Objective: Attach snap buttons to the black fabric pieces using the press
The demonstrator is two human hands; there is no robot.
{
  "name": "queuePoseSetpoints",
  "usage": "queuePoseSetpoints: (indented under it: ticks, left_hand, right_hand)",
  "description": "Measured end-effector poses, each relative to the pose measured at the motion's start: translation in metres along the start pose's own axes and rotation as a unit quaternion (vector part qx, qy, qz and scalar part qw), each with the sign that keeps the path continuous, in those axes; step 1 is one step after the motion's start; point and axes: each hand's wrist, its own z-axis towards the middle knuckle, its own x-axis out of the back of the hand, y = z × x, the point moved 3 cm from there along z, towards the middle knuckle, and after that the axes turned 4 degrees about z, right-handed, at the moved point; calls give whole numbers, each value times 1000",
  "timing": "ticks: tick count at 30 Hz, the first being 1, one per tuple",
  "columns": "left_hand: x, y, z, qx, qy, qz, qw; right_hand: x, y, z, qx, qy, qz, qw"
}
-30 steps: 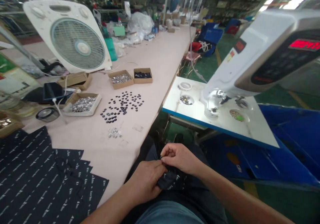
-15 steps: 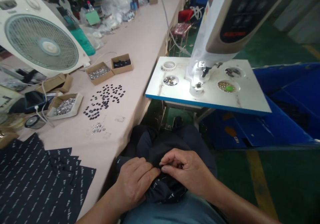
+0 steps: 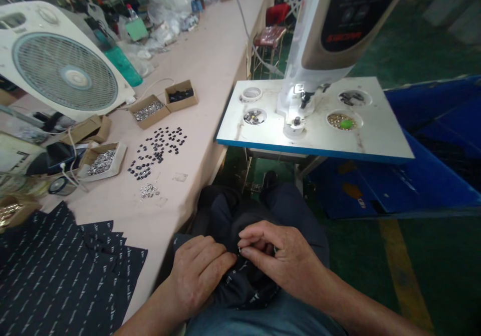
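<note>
Dark printed fabric [image 3: 244, 288] lies bunched on my lap. My left hand [image 3: 201, 271] is closed on its left part, thumb and fingers pressed together. Close beside it, my right hand [image 3: 280, 253] pinches at the fabric, with a tiny shiny piece showing between thumb and forefinger. What that piece is cannot be made out. On the table to the left lie scattered black buttons [image 3: 160, 148] and a small group of silver pieces [image 3: 149, 191]. A stack of dark patterned cloth [image 3: 63, 276] rests at the table's near left.
Ahead stands a machine [image 3: 296, 95] with a white worktop [image 3: 319, 135] holding small parts in round wells. Cardboard boxes of parts [image 3: 101, 160] and a fan [image 3: 67, 70] are on the left table [image 3: 210, 75]. Blue bins [image 3: 432, 181] stand at the right.
The camera view has shifted slightly. A small shiny glint now shows at my right fingertips; both hands remain close together on the fabric.
</note>
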Motion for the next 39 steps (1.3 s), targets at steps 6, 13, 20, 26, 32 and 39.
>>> queuePoseSetpoints:
  ticks: [6,13,20,26,32,39]
  left_hand:
    - [0,-1,-2,2,-8,-8,1000]
    - [2,0,3,5,-11,-3,1000]
    - [-4,-2,2,25,-13,-21,999]
    - [-8,-7,2,63,-22,-67,995]
    - [-8,-10,7,115,-34,-109,987]
    - [-15,-15,10,227,-48,-156,960]
  right_hand:
    - [-2,-5,2,43,-29,-35,998]
    - [0,-11,4,130,-54,-126,982]
    - [-1,-7,4,125,-89,-186,970]
    - [6,-14,3,102,-102,-155,977]
    - [13,-24,-1,69,-142,-153,976]
    - [-5,-2,3,72,-89,-193,974]
